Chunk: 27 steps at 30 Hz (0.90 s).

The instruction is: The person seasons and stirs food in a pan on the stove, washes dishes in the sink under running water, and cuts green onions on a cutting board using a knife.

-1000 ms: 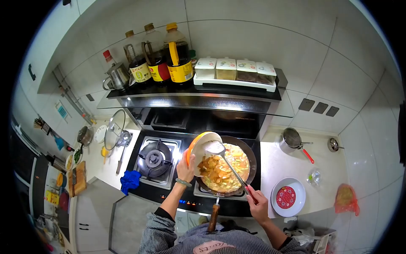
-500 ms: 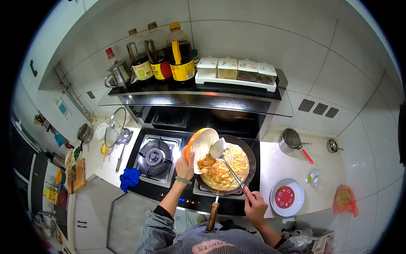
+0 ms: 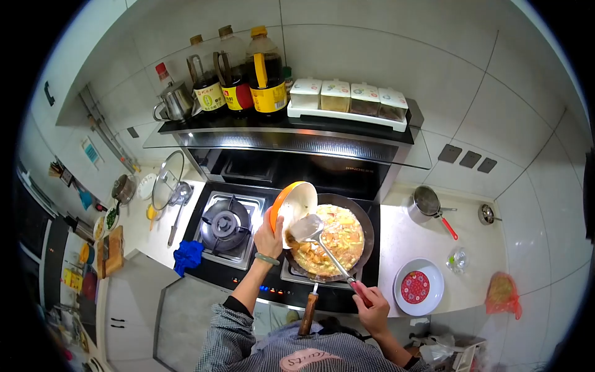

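Note:
My left hand grips an orange bowl with a white inside, tipped over the left edge of the pan. My right hand is closed round the red handle of a metal spatula. The spatula's blade is at the bowl's lower rim, beside brown food at the bowl's mouth. Below, a dark pan holds chopped pieces in light sauce, with browner pieces on its left side. The pan's wooden handle points toward me.
Left are an unlit burner, a blue cloth, a glass lid and a cutting board. Right are a white bowl and a small pot. Sauce bottles and seasoning boxes stand on the shelf above.
The spatula blade has moved left and down to the bowl's rim. The bowl has shifted slightly left and up, and most of the brown food at its mouth has dropped into the pan.

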Available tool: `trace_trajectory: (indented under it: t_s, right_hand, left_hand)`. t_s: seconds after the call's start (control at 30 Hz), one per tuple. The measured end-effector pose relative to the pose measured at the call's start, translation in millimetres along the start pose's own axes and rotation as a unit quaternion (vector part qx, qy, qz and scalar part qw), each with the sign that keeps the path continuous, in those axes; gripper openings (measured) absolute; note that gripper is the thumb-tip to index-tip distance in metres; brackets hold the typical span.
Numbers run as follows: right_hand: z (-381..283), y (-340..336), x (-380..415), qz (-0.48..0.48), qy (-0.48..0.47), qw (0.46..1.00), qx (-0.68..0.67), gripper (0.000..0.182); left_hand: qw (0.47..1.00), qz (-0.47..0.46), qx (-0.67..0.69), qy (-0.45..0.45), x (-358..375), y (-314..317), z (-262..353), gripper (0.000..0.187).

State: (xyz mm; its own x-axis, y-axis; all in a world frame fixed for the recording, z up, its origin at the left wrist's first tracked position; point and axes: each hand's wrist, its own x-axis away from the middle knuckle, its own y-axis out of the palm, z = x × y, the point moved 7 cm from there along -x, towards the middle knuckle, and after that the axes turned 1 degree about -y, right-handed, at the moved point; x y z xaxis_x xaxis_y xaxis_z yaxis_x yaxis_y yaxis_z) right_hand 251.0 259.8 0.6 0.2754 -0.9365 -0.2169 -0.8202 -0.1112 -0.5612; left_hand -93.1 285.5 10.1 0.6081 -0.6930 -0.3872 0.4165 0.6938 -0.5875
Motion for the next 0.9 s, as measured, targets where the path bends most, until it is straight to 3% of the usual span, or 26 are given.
trace_trajectory:
  t_s: [0.07, 0.17, 0.23, 0.33, 0.47, 0.53, 0.67, 0.73, 0.9]
  right_hand:
    - [3, 0, 0, -0.014, 0.002, 0.999, -0.052, 0.035]
    - [11, -4, 2, -0.039, 0.009, 0.999, 0.003, 0.036]
    - [9, -12, 2, -0.016, 0.012, 0.998, 0.052, 0.036]
    - [6, -9, 1, -0.017, 0.020, 1.000, -0.014, 0.037]
    - [5, -2, 2, -0.015, 0.014, 1.000, 0.007, 0.036]
    - [1, -9, 4, 0.026, -0.029, 0.995, 0.097, 0.037]
    - [1, -6, 2, 0.026, 0.004, 1.000, 0.013, 0.039]
    - [-6, -4, 2, 0.032, -0.045, 0.995, 0.081, 0.039]
    - [-2, -8, -1, 0.053, -0.038, 0.993, 0.094, 0.038]
  left_hand:
    - [1.000, -0.007, 0.006, -0.005, 0, 1, 1, 0.047]
    - [1.000, 0.017, 0.012, 0.010, 0, -1, -1, 0.047]
    - [0.999, 0.031, 0.009, 0.031, 0, -3, 0, 0.044]
    - [1.000, 0.012, 0.006, 0.003, 2, -1, 0, 0.047]
    - [1.000, 0.001, 0.000, 0.000, 4, 0, 4, 0.046]
    - [0.999, 0.007, -0.006, 0.042, 5, -3, 13, 0.043]
    - [0.999, 0.011, -0.013, 0.040, 7, 0, 13, 0.042]
    - [0.999, 0.014, -0.009, 0.040, 8, -1, 15, 0.041]
    - [0.999, 0.009, -0.018, 0.046, 9, -8, 20, 0.041]
